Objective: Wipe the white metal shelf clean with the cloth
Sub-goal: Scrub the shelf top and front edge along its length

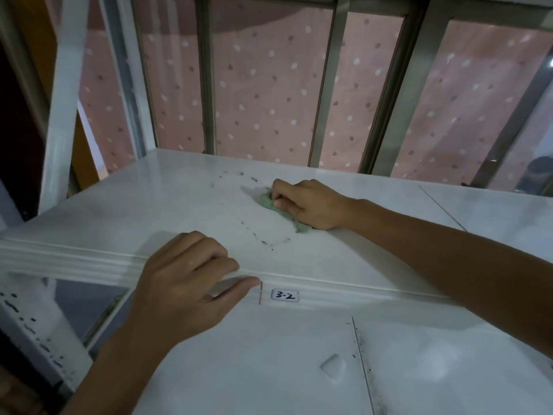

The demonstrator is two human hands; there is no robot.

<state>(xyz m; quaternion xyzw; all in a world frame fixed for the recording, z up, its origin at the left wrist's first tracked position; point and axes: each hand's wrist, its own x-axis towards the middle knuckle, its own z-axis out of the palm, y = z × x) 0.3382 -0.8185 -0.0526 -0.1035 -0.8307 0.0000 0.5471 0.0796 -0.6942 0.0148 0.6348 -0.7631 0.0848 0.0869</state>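
My right hand (311, 203) grips the green cloth (270, 202) on the white shelf (149, 211), left hand (185, 274) clamps its near edge — careless strokes could smear the dark grime (266, 242).

Behind, a pink curtain (269, 85) dotted white and dull mauve, seen through grey metal window bars (327, 82). At far left, a dark brown wooden panel (18, 139). Below, a lower white surface (269, 369) with a dark-speckled seam (363, 366) and a small clear patch (332, 366).
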